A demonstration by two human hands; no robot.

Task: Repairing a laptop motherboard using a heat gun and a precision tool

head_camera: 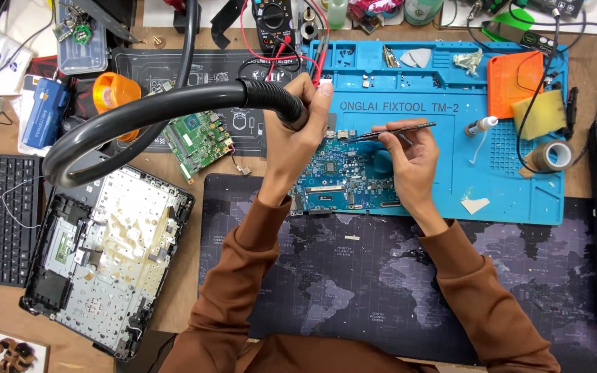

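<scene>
Both hands' fingers closed: left hand (297,131) grips hose (174,103), right hand (409,155) tweezers (392,130).

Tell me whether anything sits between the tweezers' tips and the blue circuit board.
Nothing visible does. The right hand holds the black tweezers with the tips down at the upper edge of the blue circuit board. The left hand holds the black hose nozzle just beside that spot, not across it.

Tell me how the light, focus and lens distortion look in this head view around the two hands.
Head view: even, bright overhead light with soft shadows only; the left hand on the black hose and the right hand with tweezers over the circuit board are sharp; mild wide-angle bending at the edges; faint sheen on the blue mat.
</scene>
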